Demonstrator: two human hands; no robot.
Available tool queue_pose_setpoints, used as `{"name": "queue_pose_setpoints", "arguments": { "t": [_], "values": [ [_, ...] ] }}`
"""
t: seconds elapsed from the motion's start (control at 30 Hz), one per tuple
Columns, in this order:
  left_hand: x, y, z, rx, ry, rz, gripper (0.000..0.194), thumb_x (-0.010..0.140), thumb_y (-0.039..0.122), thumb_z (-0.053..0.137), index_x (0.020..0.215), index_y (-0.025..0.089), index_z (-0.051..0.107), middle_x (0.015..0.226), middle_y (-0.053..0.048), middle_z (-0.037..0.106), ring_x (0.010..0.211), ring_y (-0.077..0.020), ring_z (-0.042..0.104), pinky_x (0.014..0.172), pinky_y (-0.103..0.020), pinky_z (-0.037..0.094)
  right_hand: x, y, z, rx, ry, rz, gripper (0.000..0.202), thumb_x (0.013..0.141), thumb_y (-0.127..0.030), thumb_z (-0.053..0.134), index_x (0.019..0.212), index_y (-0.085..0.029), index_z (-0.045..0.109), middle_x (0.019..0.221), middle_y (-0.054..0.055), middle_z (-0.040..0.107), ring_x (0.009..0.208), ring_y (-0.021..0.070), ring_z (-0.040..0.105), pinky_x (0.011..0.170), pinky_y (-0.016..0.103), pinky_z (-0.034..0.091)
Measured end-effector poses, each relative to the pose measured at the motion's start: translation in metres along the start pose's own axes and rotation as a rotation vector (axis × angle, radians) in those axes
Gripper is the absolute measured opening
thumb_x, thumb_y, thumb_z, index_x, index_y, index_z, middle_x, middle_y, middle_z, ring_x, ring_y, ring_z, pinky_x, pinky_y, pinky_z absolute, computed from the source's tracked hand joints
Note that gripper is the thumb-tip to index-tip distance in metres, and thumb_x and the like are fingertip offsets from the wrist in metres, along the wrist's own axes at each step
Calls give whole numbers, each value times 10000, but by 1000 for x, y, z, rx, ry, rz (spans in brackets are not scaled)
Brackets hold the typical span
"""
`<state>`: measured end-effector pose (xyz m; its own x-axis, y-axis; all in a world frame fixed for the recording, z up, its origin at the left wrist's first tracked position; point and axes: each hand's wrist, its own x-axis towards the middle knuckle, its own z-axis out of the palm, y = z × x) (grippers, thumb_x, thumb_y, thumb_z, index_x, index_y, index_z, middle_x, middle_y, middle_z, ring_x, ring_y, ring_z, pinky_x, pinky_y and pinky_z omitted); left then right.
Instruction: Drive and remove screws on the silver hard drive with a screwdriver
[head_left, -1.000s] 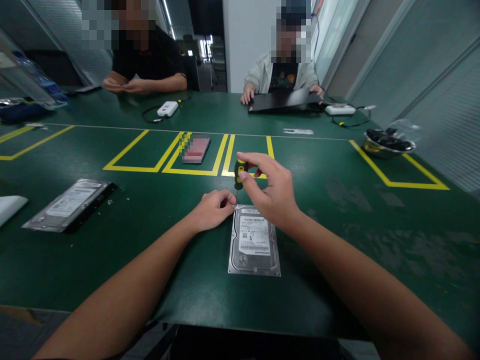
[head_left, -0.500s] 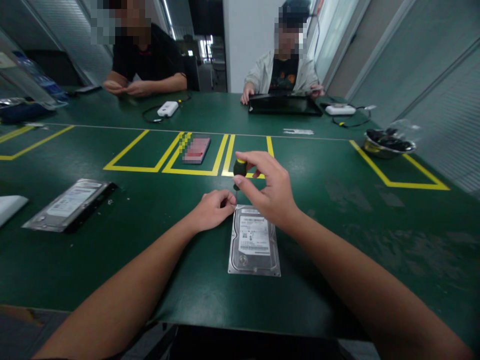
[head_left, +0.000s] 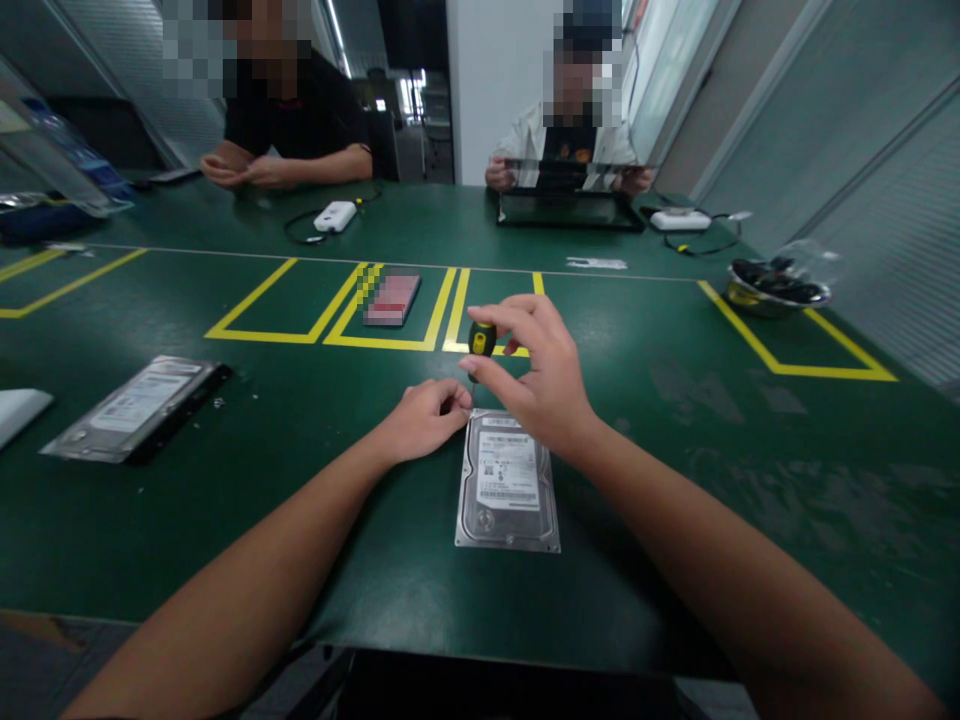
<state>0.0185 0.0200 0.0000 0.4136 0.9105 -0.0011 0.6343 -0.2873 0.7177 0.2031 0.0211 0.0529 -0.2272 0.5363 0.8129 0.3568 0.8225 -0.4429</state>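
Note:
A silver hard drive [head_left: 507, 480] with a white label lies flat on the green table, in front of me. My right hand [head_left: 541, 375] grips a short black and yellow screwdriver [head_left: 481, 338] by its handle, upright over the drive's top left corner. Its thin shaft points down to that corner. My left hand [head_left: 429, 420] is pinched beside the same corner, near the shaft; whatever lies between its fingertips is too small to make out.
Another hard drive [head_left: 131, 408] lies at the left with small bits beside it. A pink phone-like box [head_left: 392, 300] sits inside yellow tape. At the right is a bowl [head_left: 780, 288] of dark items. Two people sit opposite, one holding a panel [head_left: 577, 175] above a black frame [head_left: 570, 212].
The screwdriver handle has turned in my right hand, showing a yellow patch. My left hand stays in place. Across the table, a person has raised a panel with both hands.

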Motion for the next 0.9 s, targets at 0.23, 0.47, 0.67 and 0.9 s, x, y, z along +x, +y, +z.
{"name": "queue_pose_setpoints", "arguments": {
  "t": [0.23, 0.47, 0.67, 0.9],
  "values": [
    [0, 1, 0, -6, 2, -13, 145, 833, 316, 557, 797, 179, 592, 725, 2, 594, 705, -168, 554, 694, -298, 432, -2, -1, -1, -53, 12, -19, 316, 899, -154, 553, 1192, -244, 630, 1137, 43, 708, 1009, 190, 632, 871, 380, 504],
    [1, -4, 2, -4, 3, 6, 135, 838, 301, 552, 805, 177, 592, 768, -8, 630, 733, -173, 570, 722, -309, 434, -1, -1, 2, -17, 54, -18, 282, 830, -340, 710, 1084, -229, 661, 1037, 49, 658, 970, 188, 610, 778, 345, 519],
    [0, -1, 1, -8, 7, -15, 124, 827, 297, 558, 799, 181, 593, 714, 4, 594, 706, -169, 554, 694, -299, 429, 0, -3, -1, -41, 25, -14, 206, 897, -201, 591, 1090, -227, 660, 1037, 38, 706, 957, 184, 632, 839, 374, 506],
    [0, -2, 1, 0, 4, 0, 135, 840, 305, 551, 796, 182, 587, 750, -4, 612, 727, -172, 562, 710, -307, 426, -1, -3, 1, -17, 47, -18, 253, 842, -304, 698, 1081, -225, 665, 1043, 55, 663, 995, 199, 613, 800, 361, 526]
  ]
}}
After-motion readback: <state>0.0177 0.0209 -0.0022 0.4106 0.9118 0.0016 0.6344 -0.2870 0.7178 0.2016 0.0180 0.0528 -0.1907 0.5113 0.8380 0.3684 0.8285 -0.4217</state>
